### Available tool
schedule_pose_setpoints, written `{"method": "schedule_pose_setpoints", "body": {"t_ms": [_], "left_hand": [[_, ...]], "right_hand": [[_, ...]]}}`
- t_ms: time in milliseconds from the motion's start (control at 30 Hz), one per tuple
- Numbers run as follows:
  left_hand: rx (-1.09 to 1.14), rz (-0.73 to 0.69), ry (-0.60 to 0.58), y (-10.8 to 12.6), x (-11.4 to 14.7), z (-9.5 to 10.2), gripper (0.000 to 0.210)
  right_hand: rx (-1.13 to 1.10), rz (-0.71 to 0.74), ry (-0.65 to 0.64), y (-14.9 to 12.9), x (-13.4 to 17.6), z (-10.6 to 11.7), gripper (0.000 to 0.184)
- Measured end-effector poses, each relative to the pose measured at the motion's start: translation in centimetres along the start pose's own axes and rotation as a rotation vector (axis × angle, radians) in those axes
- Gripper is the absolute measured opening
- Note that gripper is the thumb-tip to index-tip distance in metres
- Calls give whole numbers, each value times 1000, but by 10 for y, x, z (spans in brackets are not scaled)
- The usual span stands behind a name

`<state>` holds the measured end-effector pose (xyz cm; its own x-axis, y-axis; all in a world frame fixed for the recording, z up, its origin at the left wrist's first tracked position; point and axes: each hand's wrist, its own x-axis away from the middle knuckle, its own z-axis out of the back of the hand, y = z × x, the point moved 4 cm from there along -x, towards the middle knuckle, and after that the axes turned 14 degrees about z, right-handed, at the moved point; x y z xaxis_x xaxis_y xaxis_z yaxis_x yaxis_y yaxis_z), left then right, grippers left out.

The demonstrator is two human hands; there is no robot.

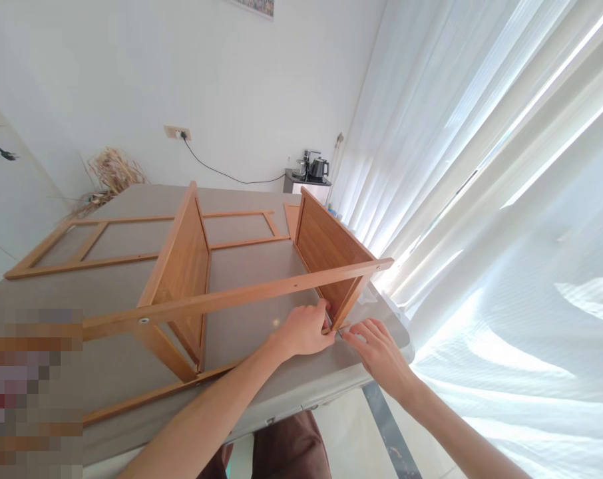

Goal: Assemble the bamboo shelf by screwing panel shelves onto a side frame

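A partly assembled wooden shelf unit lies on its side, with a long rail (251, 294) running across its upper edge. Two upright wooden panels, a middle one (182, 266) and a right one (331, 246), stand between the rails. At the lower corner of the right panel, my left hand (304, 330) is closed round the rail's end, its thumb against the wood. Just right of that corner, my right hand (376, 339) has its fingertips pinched together. Something thin and dark between them points at the joint; its kind is too small to tell.
The shelf unit lies on a grey-covered table (321, 369) with a rounded right corner. White curtains (481, 199) hang close on the right. Behind, a kettle (319, 168) stands on a small cabinet (314, 189). Dried stalks (112, 169) lie at the back left.
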<state>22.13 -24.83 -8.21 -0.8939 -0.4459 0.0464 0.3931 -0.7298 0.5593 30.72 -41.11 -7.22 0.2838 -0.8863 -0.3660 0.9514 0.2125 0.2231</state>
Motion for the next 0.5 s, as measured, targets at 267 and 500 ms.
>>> {"method": "schedule_pose_setpoints", "body": {"t_ms": [267,500], "left_hand": [[-4,-12,5,0,-1,0,37],[-6,-4,-11,0,0,0,36]], "right_hand": [[49,63,-52,-1,-8,6,37],[-15,1,-16,0,-4,4,31]]}}
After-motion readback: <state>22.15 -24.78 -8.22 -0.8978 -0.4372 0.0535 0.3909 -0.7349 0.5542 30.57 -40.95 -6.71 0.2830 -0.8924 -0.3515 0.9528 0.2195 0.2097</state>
